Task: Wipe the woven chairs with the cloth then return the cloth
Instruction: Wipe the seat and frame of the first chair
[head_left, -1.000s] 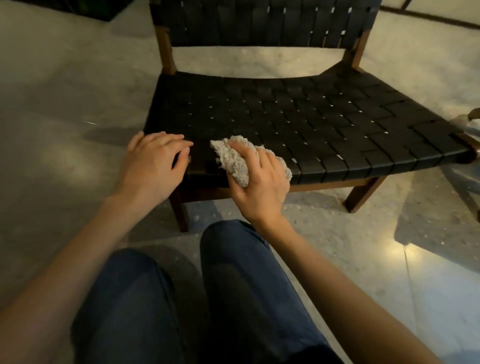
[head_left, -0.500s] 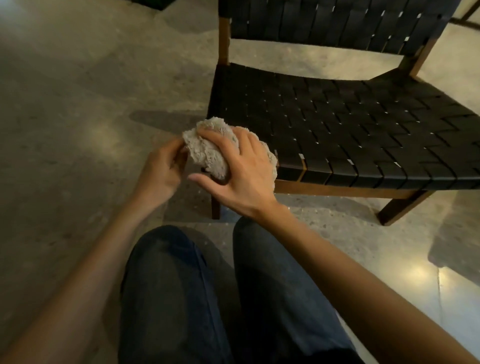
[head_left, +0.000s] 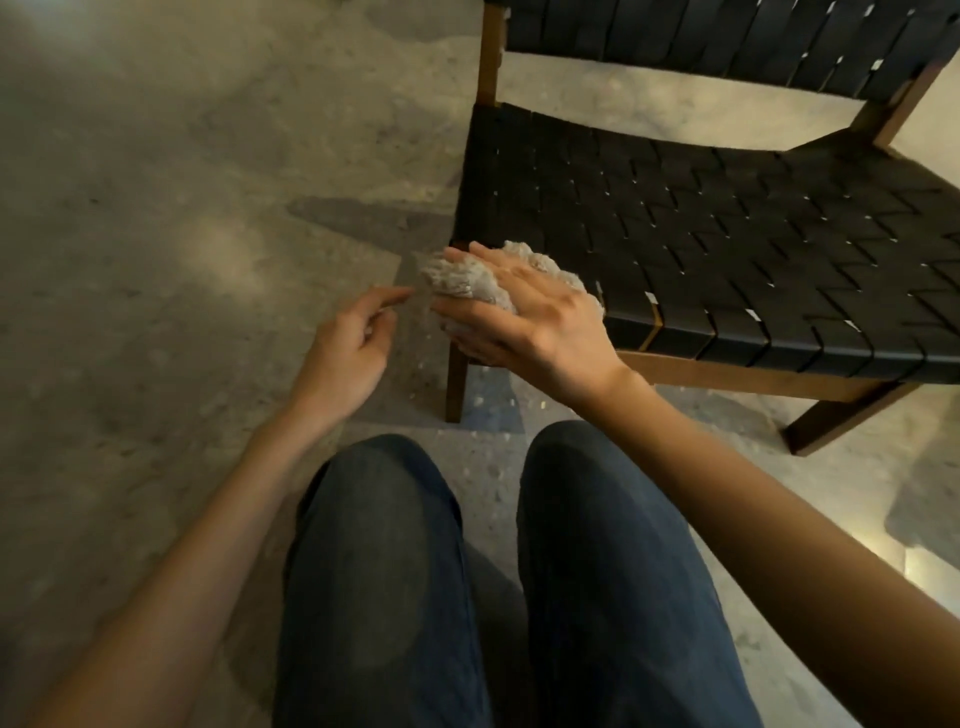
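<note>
We hold the cloth (head_left: 467, 283) bunched under our right hand (head_left: 524, 317); soft, light (likely floppy); left hand (head_left: 348, 348) beside it, loose, empty.

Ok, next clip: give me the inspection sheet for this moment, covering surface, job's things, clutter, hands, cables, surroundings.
Surface: speckled stone floor, dim, with light patches.
Job's things: woven chair, black strap seat and back on a wooden frame; crumpled pale cloth at the seat's front left corner.
Clutter: nothing seen.
Hands: right hand grips the cloth; left hand holds nothing, fingers loosely extended toward the cloth, just short of it.
Cables: nothing seen.
Surroundings: the person's knees in dark jeans below the chair; only one chair in view.
</note>
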